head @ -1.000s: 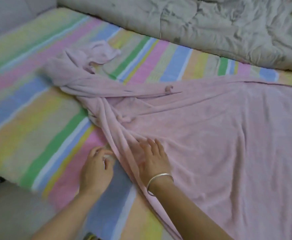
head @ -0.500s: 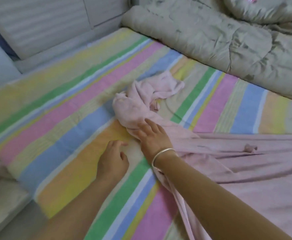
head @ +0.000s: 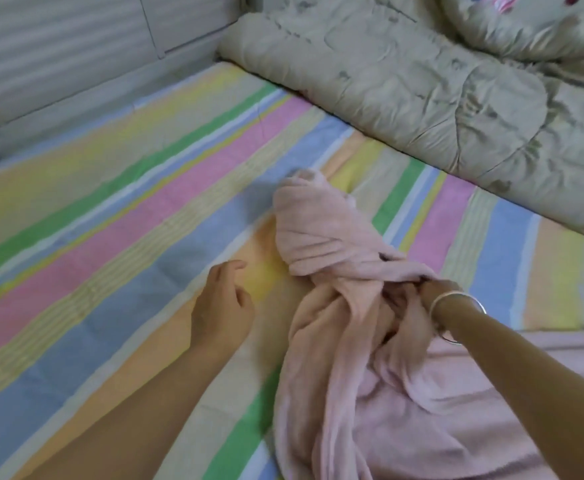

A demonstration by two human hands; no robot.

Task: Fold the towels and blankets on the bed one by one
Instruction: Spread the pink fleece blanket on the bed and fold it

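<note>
A pale pink blanket (head: pixel 363 393) lies bunched on the striped bed sheet (head: pixel 110 244), spreading out to the lower right. Its far end is gathered into a twisted lump (head: pixel 318 230) near the middle of the view. My right hand (head: pixel 418 299), with a silver bangle on the wrist, is buried in the folds and grips the bunched fabric just below that lump. My left hand (head: pixel 221 306) hovers over the sheet to the left of the blanket, fingers loosely curled, holding nothing.
A crumpled beige quilt (head: pixel 439 91) is piled along the back right of the bed. A white panelled wall or headboard (head: pixel 69 53) borders the bed at the back left. Bare striped sheet stretches to the left.
My right hand has gone from resting on the blanket's end to gripping it and has pulled it up into a tighter bunch. My left hand has stayed beside it on the sheet.
</note>
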